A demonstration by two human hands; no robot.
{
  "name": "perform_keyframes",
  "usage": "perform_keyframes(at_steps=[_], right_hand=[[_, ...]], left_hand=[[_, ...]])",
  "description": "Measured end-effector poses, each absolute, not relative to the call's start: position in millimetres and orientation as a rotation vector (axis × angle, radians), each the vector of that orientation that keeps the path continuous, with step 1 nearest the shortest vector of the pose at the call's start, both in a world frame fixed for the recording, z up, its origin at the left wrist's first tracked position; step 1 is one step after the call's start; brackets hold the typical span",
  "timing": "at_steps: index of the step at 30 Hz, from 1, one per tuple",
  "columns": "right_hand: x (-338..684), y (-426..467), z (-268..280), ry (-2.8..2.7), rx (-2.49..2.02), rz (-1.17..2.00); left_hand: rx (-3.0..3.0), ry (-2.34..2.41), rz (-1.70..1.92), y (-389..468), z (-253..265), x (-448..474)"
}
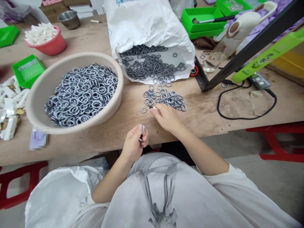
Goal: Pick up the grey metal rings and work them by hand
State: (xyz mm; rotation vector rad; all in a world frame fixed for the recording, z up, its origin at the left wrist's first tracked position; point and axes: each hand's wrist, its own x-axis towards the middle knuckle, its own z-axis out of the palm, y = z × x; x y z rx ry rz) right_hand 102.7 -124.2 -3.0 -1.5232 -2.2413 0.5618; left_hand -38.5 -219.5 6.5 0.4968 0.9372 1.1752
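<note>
My left hand [133, 142] is closed near the table's front edge, its thumb and fingers pinching a grey metal ring [142, 130]. Further forward, my right hand [166, 117] hovers or rests at the near side of a loose pile of grey rings [170, 98]. Its fingers are pressed together, and a small dark tip shows at the thumb; what it belongs to is hidden. One single ring [144, 110] lies just left of those fingertips. Behind the pile, more rings [149, 65] spill from the mouth of a white sack [144, 23].
A large beige basin [118, 74] full of rings stands left. Beyond it are a red bowl [57, 44] of white pieces, a green tray [38, 61] and a metal bowl [68, 19]. A black metal bar [239, 52], a clear bottle [219, 52] and a black cable [239, 117] occupy the right.
</note>
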Motion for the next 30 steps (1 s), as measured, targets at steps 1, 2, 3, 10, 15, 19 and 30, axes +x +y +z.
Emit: perform_keyframes(at_steps=[1, 2, 3, 10, 15, 19, 30], right_hand=[[94, -119, -4, -2.321, -1.519, 0.518], [86, -114, -4, -2.398, -1.521, 0.477], [78, -110, -5, -2.465, -1.544, 0.449], [84, -111, -2, -2.161, -1.293, 0.952], [105, -141, -5, -1.617, -0.849, 1.629], [111, -153, -13, -1.608, -0.919, 1.47], [127, -179, 2, -2.21, -0.996, 0.654]], left_hand=[[0.488, 0.947, 1.195, -219, 6, -43], [0.484, 0.959, 1.21, -218, 5, -47], [0.483, 0.972, 1.218, -217, 4, -52], [0.43, 1.034, 1.181, -208, -3, -67], [0.353, 0.919, 0.916, -203, -1, -48], [0.366, 0.78, 0.913, -205, 4, -33], [0.473, 1.029, 1.152, -206, 6, -20]])
